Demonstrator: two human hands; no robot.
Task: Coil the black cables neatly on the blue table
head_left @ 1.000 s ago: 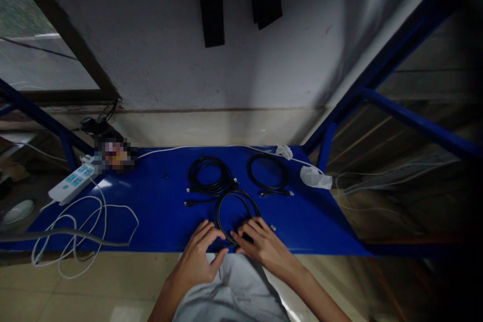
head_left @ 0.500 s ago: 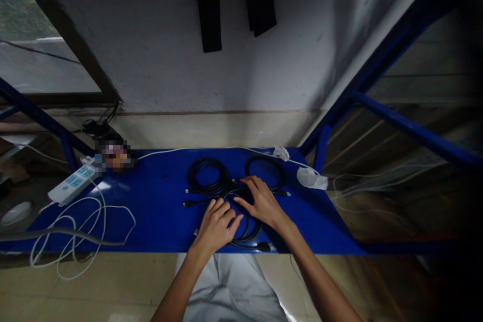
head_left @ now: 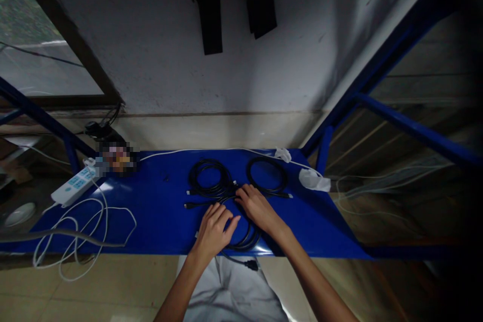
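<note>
Open-fingered, a person's left hand (head_left: pixel 216 229) and right hand (head_left: pixel 258 209) rest on a black cable (head_left: pixel 249 237) coiled on a blue metal table (head_left: pixel 158 216), clasping nothing. Its plug (head_left: pixel 251 264) hangs past the near edge. The light, springy loops look easiest to take at the coil. Two more black coils (head_left: pixel 209 177) lie just beyond; a white power strip (head_left: pixel 75 186) sits well left.
</note>
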